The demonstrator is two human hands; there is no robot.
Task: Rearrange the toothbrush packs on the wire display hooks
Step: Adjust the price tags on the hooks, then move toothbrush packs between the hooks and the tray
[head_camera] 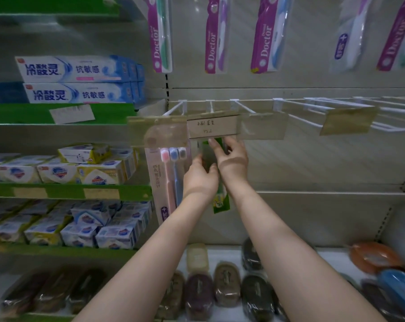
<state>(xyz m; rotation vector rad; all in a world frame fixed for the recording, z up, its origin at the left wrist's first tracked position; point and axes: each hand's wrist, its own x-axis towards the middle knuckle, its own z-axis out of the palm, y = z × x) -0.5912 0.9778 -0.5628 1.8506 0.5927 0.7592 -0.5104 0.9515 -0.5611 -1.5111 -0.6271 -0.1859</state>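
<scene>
From the head camera, the one view there is, both arms reach up to the second wire hook from the left in a white row on the back panel. The left hand [200,176] has its thumb and fingers curled round the middle of a green toothbrush pack [220,202], and the right hand [231,159] pinches the same pack higher up, fingers reaching just under the handwritten price tag [212,126]. The pack hangs roughly upright between the two hands; its top is hidden behind the tag and fingers, so I cannot tell whether the hole is already on the wire hook [211,106] or just below it.

Just to the left, touching the left hand's knuckles, a three-brush pack [167,173] with pink, blue and grey heads hangs on its own hook. The hooks [350,112] further right carry only blank tag holders. Above, a row of magenta "Doctor" packs [160,36] hangs on the upper rail.

To seat it well, I'd say the upper hand should steer the hang hole squarely onto the wire tip while the lower hand keeps the pack from twisting, then slide it straight back. The neighbouring pack is close enough to be knocked askew, so the left elbow ought to stay tucked in.
</scene>
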